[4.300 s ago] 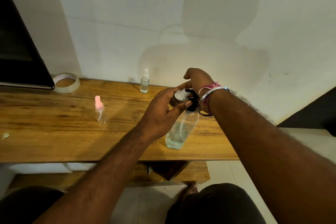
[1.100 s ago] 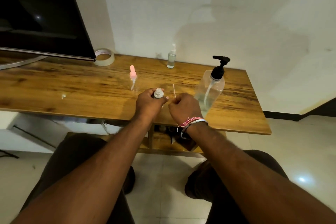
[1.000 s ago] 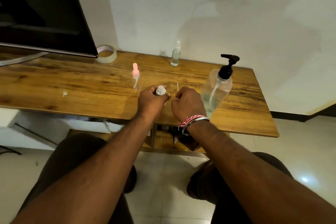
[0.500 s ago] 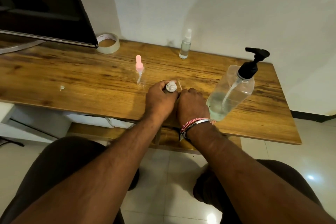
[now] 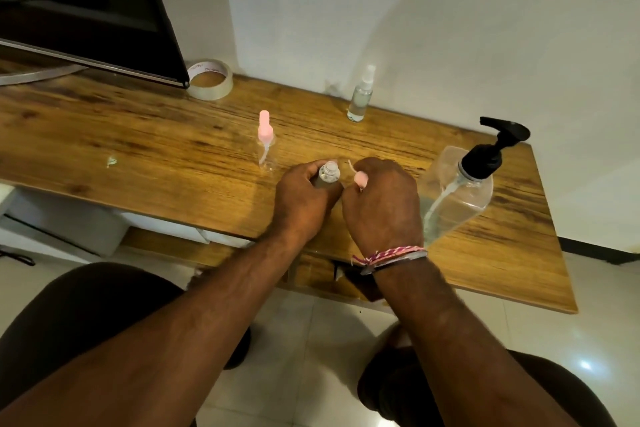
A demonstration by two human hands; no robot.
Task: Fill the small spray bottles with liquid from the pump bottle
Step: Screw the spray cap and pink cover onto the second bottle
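L hand (image 5: 304, 198) grips small open bottle (image 5: 328, 173); R hand (image 5: 381, 204) pinches pink spray top (image 5: 360, 178). Bottle prob light, slippery; hold its body.

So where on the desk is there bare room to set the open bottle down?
Bare wood lies left of the pink-capped bottle, toward the scrap, and between the white spray bottle and the pump bottle. It is crowded around both hands.

Left hand (image 5: 304, 198) grips open bottle (image 5: 328, 174); right hand (image 5: 382, 204) holds pink sprayer (image 5: 360, 178).
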